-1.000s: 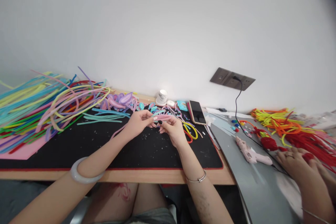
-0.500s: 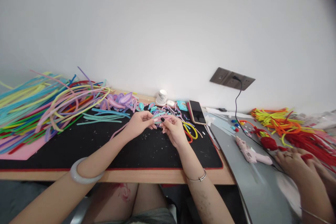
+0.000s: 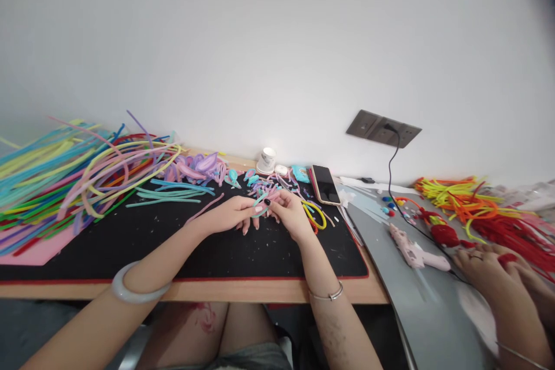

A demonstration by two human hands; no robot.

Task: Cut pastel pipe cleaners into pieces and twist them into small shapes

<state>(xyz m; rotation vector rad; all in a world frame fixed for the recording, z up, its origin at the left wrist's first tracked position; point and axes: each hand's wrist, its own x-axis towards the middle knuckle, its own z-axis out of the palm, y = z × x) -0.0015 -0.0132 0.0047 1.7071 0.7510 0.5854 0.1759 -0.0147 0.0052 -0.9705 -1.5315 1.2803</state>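
Over the black mat (image 3: 243,254), my left hand (image 3: 236,214) pinches a teal and pink pipe cleaner piece (image 3: 261,208) between thumb and fingers. My right hand (image 3: 288,215) grips the same piece from the other side, thumb and forefinger pressed together. The fingers hide much of it, so its full shape cannot be made out. Just beyond the hands lie short pipe cleaner bits (image 3: 284,182) and small teal and pink shaped pieces (image 3: 250,176). One pink pipe cleaner (image 3: 208,206) rests beside my left wrist.
Many coloured pipe cleaners (image 3: 87,179) heap at left, with teal ones (image 3: 169,196) nearby. A white cup (image 3: 267,159) and a phone (image 3: 325,185) stand toward the wall. On the grey table at right are a pink glue gun (image 3: 414,251), its cord, and a co-worker's hands (image 3: 489,274).
My left hand has turned, its lower fingers now extending downward beneath the piece. My hands are closer together, and the held piece has shifted slightly down. The co-worker's hands look nearly unchanged.
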